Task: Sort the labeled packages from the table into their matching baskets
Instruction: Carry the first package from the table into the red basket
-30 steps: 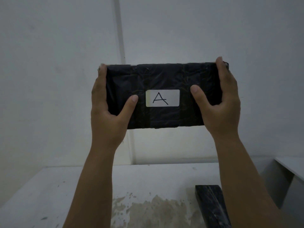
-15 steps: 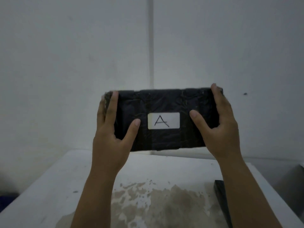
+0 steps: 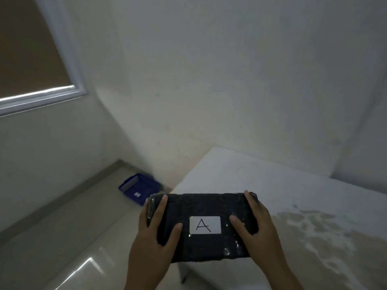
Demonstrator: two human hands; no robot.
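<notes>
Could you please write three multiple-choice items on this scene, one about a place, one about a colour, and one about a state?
1. Where is the basket?
A. On the table
B. On the floor near the wall, left of the table
C. In the person's left hand

2. What colour is the basket?
A. Blue
B. Red
C. White

3. How is the package labelled A held?
A. Lying free on the table
B. Pinched in one hand only
C. Gripped at its ends by both hands

Answers: 1 B, it sits on the tiled floor beyond the table edge. 2 A, its walls are plainly blue. 3 C, the left hand and right hand each clasp one end.
</notes>
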